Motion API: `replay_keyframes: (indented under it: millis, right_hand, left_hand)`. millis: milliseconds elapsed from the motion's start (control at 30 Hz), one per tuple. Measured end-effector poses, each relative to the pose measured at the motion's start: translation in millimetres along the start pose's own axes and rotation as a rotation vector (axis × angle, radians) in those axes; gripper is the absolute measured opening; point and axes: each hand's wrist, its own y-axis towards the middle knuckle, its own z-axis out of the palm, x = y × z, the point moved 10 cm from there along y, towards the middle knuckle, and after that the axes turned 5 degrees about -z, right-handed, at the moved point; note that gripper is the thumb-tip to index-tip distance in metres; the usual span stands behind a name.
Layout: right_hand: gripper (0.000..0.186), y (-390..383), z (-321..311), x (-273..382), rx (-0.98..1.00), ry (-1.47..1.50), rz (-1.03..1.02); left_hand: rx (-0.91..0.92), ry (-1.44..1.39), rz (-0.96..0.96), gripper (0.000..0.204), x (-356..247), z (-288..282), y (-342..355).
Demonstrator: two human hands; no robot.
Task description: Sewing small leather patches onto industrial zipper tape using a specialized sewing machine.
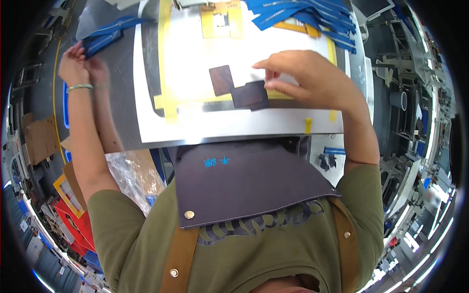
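My left hand [74, 64] reaches to the far left, its fingers bent together at the near end of a blue zipper strip [103, 45] in a small pile. Above the white work board, my right hand [310, 78] hovers with thumb and forefinger apart and nothing visible between them. Just left of that hand lie dark rectangular pieces: a brownish one [221, 80] stands slightly tilted on the board, and darker ones [248, 95] overlap beside it. The right thumb is close to the darker pieces; whether it touches them is unclear.
Many blue zipper strips [305, 14] are heaped at the far right of the board. Yellow tape [163, 63] frames the white board [234, 124], with a yellow-edged fixture [222, 22] at the back. Clear plastic wrapping [132, 176] and a red bin [73, 222] sit at lower left.
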Motion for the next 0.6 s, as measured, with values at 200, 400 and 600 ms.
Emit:
replay_keyframes:
  millis: [200,400,600]
  right_hand:
    - [0.033,8.5,11.4,5.3,-0.083,-0.054,-0.058]
    - [0.034,26.7,34.2,23.3,-0.03,-0.091,-0.086]
    - [0.016,32.1,26.0,-3.0,-0.079,0.194,0.031]
  left_hand:
    - [-0.331,0.216,0.198,0.022,-28.2,-70.5,1.0]
    - [0.048,0.276,0.458,0.019,-65.4,45.8,-114.2]
    - [0.84,0.698,1.036,0.013,-71.3,194.2,-304.7]
